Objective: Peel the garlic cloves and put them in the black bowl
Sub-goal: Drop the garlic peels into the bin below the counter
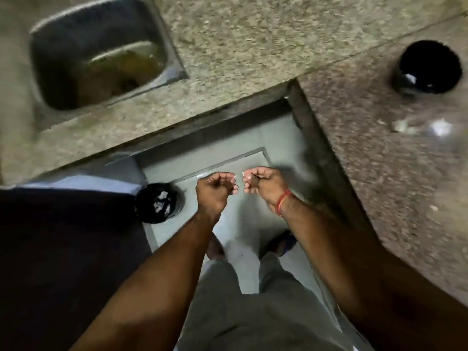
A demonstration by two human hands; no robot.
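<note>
Speckled granite counter in L-shape, steel sink inset, grey tiled floor, dim light.

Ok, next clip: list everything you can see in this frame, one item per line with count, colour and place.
black bowl: 1, black, on the counter at far right
peel scraps: a few, whitish and blurred, on the counter in front of the bowl
counter: 1, speckled beige-brown stone, L-shaped across top and right
sink: 1, steel grey, set in the counter at top left
bin: 1, black, with pale scraps inside, on the floor at left
floor: grey tiles, centre
wrist thread: 1, red, on the right wrist
trousers: grey, bottom centre
left hand: fingers curled, above the floor
right hand: fingers curled; a small pale bit at the fingertips, too blurred to identify
</note>
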